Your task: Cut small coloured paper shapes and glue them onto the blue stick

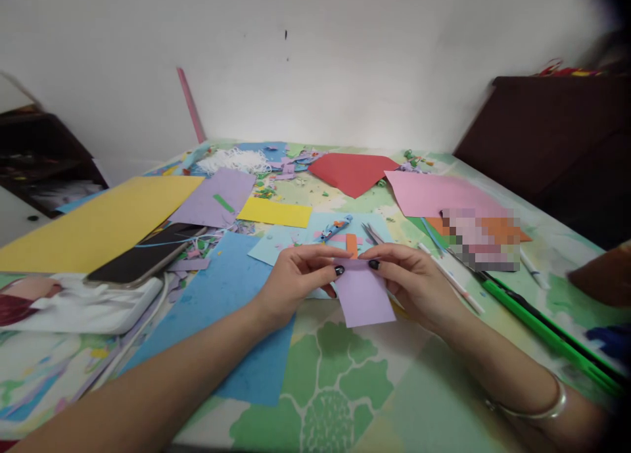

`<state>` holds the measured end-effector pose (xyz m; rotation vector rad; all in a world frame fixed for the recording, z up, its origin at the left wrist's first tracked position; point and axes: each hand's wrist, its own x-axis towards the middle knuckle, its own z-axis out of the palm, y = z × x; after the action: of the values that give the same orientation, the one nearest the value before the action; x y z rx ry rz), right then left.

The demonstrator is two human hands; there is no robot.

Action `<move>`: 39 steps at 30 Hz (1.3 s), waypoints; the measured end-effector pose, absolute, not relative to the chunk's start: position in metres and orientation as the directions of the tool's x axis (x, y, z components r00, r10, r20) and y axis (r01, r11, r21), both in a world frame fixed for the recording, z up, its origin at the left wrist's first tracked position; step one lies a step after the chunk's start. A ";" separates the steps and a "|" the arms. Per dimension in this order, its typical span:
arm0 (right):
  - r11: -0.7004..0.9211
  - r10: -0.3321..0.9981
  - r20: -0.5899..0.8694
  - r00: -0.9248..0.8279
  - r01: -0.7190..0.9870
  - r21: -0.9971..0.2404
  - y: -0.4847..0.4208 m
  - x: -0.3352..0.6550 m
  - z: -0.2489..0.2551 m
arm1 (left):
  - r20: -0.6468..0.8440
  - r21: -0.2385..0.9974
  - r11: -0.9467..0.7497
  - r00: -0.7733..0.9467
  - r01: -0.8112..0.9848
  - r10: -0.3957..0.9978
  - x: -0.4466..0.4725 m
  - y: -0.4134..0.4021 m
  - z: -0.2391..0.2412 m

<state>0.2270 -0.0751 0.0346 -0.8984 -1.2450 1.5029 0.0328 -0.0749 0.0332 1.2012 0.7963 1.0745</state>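
A small rectangle of purple paper [367,298] is held up between both hands, its top edge pinched and its lower part hanging toward me. My left hand [308,275] grips the upper left corner between thumb and fingers. On the upper right corner, my right hand [411,279] has the same pinch. Just behind the paper lie an orange paper strip [351,244], a patterned blue pen-like item [335,228] and scissors [373,233], whose lower part my right hand hides. Beneath these is a light blue sheet [269,246].
Yellow [108,223], blue [211,321], red [350,170] and pink sheets [438,193] spread around the table. A phone [145,256] rests at left beside paper scraps. At right lie a green cutter [547,331] and a white pen [456,282]. White shreds [234,160] pile near the wall.
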 end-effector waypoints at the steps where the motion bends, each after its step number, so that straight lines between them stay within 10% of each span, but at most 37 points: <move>1: -0.049 0.959 0.021 -0.284 -0.234 -0.971 -0.075 0.227 0.034 | 0.060 0.972 0.015 0.307 -0.235 0.950 0.033 -0.075 0.032; 10: -0.067 0.940 0.041 -0.340 -0.300 -0.952 -0.075 0.225 0.029 | -0.024 0.895 0.164 0.322 -0.414 0.946 0.034 -0.078 0.037; 30: 0.097 0.951 0.103 -0.290 -0.035 -0.995 -0.072 0.225 0.020 | 0.051 0.984 -0.094 0.266 0.154 0.963 0.036 -0.075 0.028; 36: 0.113 0.950 0.052 -0.308 0.185 -0.976 -0.074 0.226 0.024 | 0.374 0.724 -0.305 0.019 0.619 0.927 0.005 -0.061 0.058; 39: 0.143 0.943 0.056 -0.329 0.247 -0.958 -0.075 0.226 0.025 | 0.371 0.422 -0.076 -0.096 0.903 0.924 -0.042 -0.044 0.080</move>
<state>0.2262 -0.0745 0.0252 -1.1552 -1.7019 1.2243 -0.0416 -0.0442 0.0803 2.0891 2.1113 0.9120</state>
